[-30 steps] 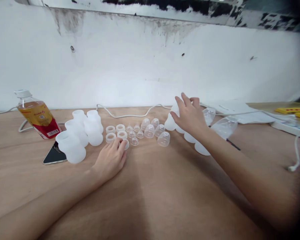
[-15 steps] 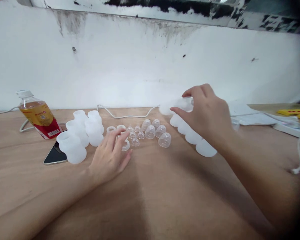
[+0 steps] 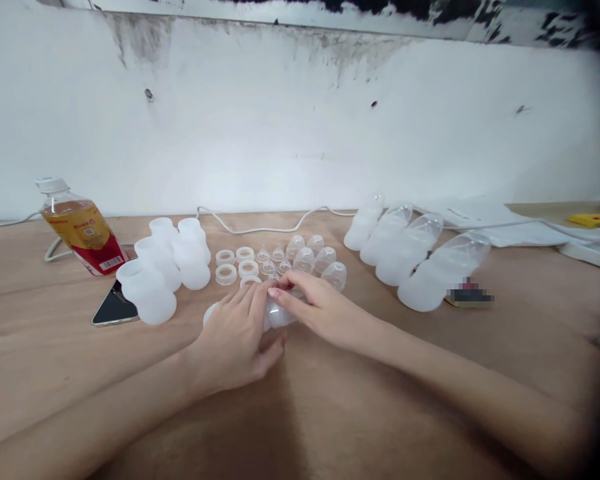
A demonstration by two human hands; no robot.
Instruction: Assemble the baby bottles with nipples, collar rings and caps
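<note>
A frosted white baby bottle with a clear cap (image 3: 279,315) lies on its side at the middle of the table, its capped end to the right. My left hand (image 3: 237,327) is closed over the bottle's body, which it mostly hides. From the right, my right hand (image 3: 317,307) grips the clear cap, fingertips meeting the left hand's. Just behind are white rings (image 3: 225,274), small clear nipples (image 3: 267,268) and clear dome caps (image 3: 305,259), several of each. The hands partly cover the nearest of these.
Several open frosted bottles (image 3: 150,297) stand at left, beside a phone (image 3: 113,307) and a drink bottle (image 3: 87,230). Several capped bottles (image 3: 423,287) line up at right, near a pixelated item (image 3: 470,293) and white sheets (image 3: 490,223). A white cable (image 3: 260,231) runs along the wall.
My right hand has brought the far capped bottle from the right-hand row to the middle. My left hand has come off the rings and closed on that bottle.
</note>
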